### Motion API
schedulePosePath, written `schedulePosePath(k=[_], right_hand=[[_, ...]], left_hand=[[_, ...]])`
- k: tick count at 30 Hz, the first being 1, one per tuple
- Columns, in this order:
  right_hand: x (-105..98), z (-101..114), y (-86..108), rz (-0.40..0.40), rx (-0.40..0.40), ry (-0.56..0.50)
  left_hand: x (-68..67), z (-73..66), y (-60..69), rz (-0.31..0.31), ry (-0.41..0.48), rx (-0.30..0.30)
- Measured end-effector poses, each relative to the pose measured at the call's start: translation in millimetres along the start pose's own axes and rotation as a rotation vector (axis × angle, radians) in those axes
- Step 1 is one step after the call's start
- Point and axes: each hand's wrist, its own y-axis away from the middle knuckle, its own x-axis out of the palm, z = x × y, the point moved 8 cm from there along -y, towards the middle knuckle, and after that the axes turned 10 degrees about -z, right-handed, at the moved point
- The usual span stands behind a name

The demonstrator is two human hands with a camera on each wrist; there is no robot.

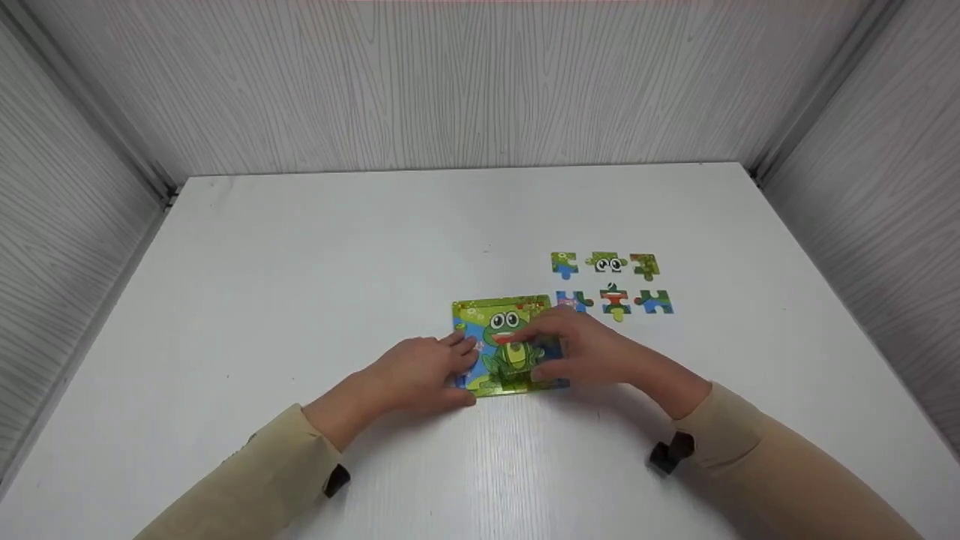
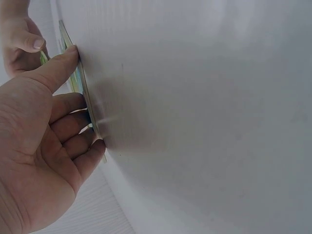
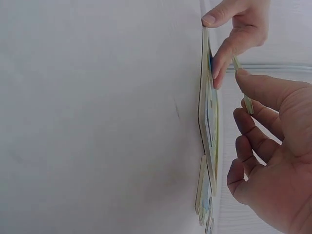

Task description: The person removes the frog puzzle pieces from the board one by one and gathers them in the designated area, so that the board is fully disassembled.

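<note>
A frog picture puzzle board (image 1: 487,389) lies flat on the white table. My left hand (image 1: 426,371) holds its left side, with the thumb at the near edge and fingertips at the left edge and on the picture. Above the board, my right hand (image 1: 592,346) pinches a thin puzzle piece (image 3: 248,103) between thumb and index finger. In the right wrist view this piece is tilted and apart from the board, seen edge-on. The right hand covers part of the board's right side in the head view.
Several loose puzzle pieces lie in two rows right of and beyond the board, among them one with eyes (image 1: 608,264) and one with a red mouth (image 1: 614,298). Pale wood-grain panels (image 1: 465,90) enclose the table (image 1: 315,247) at the back and sides.
</note>
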Motion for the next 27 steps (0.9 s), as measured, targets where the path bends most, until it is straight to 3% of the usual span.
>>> schedulePosePath(k=[5, 13, 27], right_hand=[[-13.3, -5.1, 6.6, -0.03, 0.014, -0.006], [-31.0, -19.0, 18.9, -0.048, 0.115, 0.002], [-59.2, -41.0, 40.6, -0.101, 0.167, 0.042]], left_hand=[[1.4, 1.3, 0.3, 0.012, -0.004, -0.015], [0.7, 1.5, 0.4, 0.024, 0.001, -0.041], [1.5, 2.0, -0.5, 0.018, 0.009, -0.054]])
